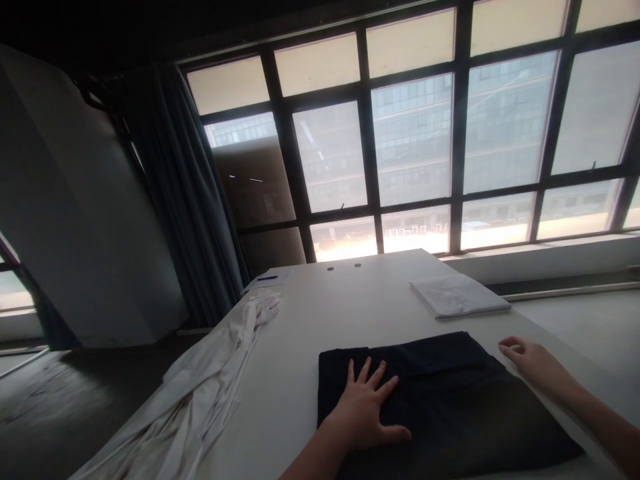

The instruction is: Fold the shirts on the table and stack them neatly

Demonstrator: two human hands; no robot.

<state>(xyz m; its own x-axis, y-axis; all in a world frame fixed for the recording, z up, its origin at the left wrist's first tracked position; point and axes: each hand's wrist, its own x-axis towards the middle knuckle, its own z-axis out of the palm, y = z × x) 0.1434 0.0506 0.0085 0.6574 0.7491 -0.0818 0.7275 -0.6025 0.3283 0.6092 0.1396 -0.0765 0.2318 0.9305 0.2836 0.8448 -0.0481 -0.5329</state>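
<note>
A dark navy cloth, folded into a flat bundle, lies on the white table right in front of me. My left hand rests flat on its left part, fingers spread. Just past the cloth's right edge is my right hand, its fingers curled together near the tabletop. Whether anything is pinched between those fingers I cannot make out. What kind of garment or fabric the dark bundle is does not show.
A folded white cloth sits toward the table's far right. Crumpled pale fabric runs along the left edge. Beyond it are papers with a blue pen. Windows and a dark curtain stand behind the table.
</note>
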